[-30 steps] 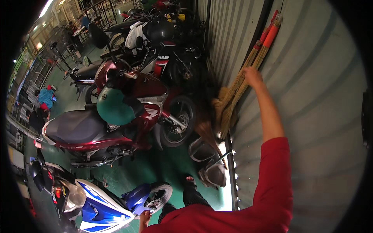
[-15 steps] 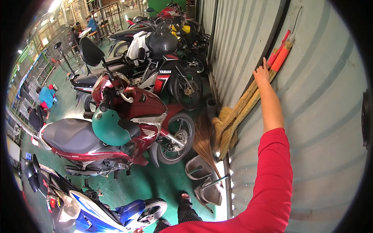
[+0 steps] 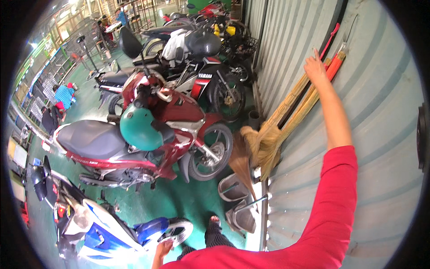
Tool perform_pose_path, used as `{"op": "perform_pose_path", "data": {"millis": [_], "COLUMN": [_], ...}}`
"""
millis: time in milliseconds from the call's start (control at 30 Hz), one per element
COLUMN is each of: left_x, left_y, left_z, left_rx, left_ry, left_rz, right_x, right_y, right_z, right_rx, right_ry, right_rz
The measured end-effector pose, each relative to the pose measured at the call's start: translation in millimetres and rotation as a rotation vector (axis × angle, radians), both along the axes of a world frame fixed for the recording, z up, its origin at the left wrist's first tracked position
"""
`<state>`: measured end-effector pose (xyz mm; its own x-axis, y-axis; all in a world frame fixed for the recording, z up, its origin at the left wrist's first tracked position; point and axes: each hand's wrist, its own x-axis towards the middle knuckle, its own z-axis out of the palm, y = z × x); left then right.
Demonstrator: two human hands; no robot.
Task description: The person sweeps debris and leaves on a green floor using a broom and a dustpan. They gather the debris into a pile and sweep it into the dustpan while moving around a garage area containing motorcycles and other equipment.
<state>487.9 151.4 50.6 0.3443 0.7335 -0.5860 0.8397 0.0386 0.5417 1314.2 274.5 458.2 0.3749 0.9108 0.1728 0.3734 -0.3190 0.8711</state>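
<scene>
Straw brooms point(image 3: 287, 102) are leaning against the corrugated metal wall point(image 3: 376, 139) right of the frame's centre, their handles slanting toward the upper right and their bristle heads point(image 3: 268, 150) spreading lower down. The person's right hand point(image 3: 316, 70) is lying over the upper handles, one finger pointing up the frame near a red cord point(image 3: 332, 38); the other fingers are curling, but whether the grip is closing around a handle or only resting on it cannot be told. An orange-red sleeve point(image 3: 335, 66) is wrapping one handle just right of the hand. At the bottom of the frame, the left hand point(image 3: 165, 248) is hanging beside the front wheel point(image 3: 178, 232) of a blue-and-white motorbike point(image 3: 107, 237), fingers bending, its contents unclear. Two grey dustpans point(image 3: 233, 188) and a brown broom point(image 3: 242, 163) are sitting below the bristle heads, near the wall's foot. The step in hand seems to be handling a broom at its upper end; the next move is probably calling for a secure grip on a single handle, keeping it clear of its neighbour.
</scene>
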Motion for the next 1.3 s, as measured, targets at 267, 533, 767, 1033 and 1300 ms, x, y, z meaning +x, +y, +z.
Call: {"op": "perform_pose_path", "data": {"millis": [267,533,767,1033,1300], "left_x": [32.5,-89.1,-25.9,-114.0,-156.2], "left_y": [-12.8,-90.2,-74.9,-213.8,-297.3], "left_z": [21.4,-42.0,300.8,415.7,421.1], "left_rx": [-0.062,0.022,-0.034,-0.001,-0.018], "left_ry": [-0.062,-0.163,-1.160,-2.008,-2.058], "left_rz": [0.170,0.285,0.084,-0.464,-0.417], "right_x": [-110.1,-250.8,-374.1,-506.8,-646.0], "right_y": [-30.9,-77.3,-154.0,-209.9,-270.8], "right_z": [37.9,119.5,153.2,114.3,93.2], "right_rx": [-0.174,-0.156,-0.160,-0.168,-0.388], "right_ry": [0.276,0.437,0.419,0.631,0.677], "right_rz": [-0.006,0.111,0.343,0.378,0.555]}}
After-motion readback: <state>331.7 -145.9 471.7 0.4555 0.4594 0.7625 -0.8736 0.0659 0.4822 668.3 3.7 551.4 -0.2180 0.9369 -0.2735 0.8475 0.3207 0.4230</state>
